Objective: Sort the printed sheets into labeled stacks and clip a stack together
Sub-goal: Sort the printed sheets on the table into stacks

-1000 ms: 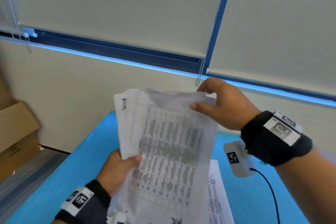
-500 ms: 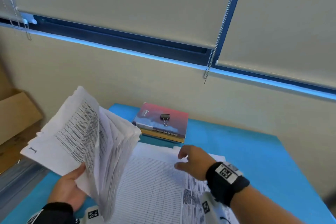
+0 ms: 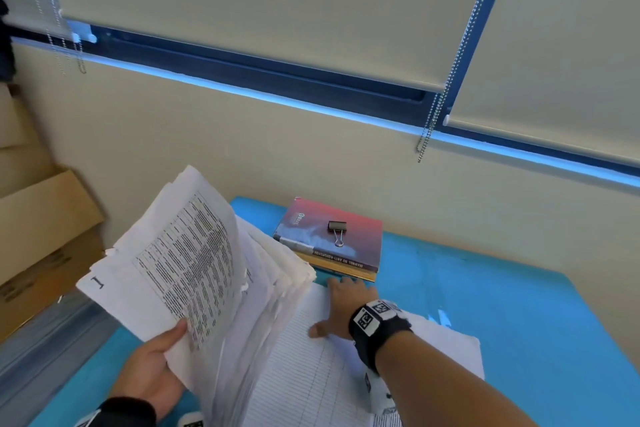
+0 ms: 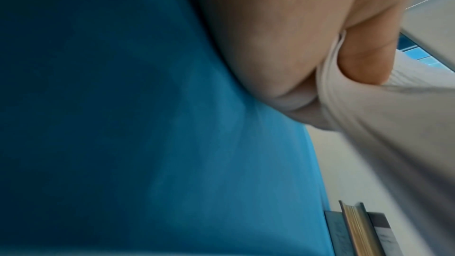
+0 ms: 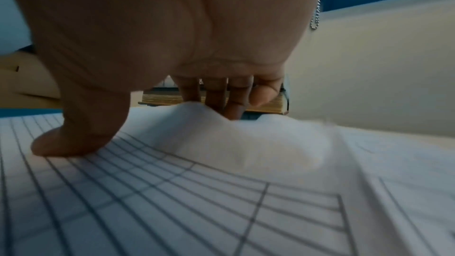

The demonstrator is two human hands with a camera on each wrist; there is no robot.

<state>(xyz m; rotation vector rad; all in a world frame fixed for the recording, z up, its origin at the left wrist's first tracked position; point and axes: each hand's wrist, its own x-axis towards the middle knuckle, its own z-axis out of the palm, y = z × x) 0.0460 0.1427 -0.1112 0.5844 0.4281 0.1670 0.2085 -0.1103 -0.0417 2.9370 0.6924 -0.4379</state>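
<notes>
Thumb on top, fingers hidden underneath: the left hand (image 3: 152, 367) has a firm grip on a thick sheaf of printed sheets (image 3: 207, 274), tilted up on edge over the left side of the blue tabletop (image 3: 519, 322), pages fanning loose along the far edge. The top page carries dense text and a "1" marked in its corner. Over to the right hand (image 3: 341, 310) — fingers straight and spread, pressing flat on a ruled table sheet (image 3: 304, 374) lying on the tabletop; it has hold of nothing, and in the right wrist view the paper bulges up just ahead of the thumb. More printed pages (image 3: 446, 343) peek out beneath and to the right of that sheet, so at least one pile looks started. Beyond the fingertips sit stacked books (image 3: 332, 246), and on the top cover rests a black binder clip (image 3: 337, 230), untouched. By my read, sorting is at an early stage: most pages are in the held bundle, any stack labels are not readable from here, and the clipping is not yet done.
</notes>
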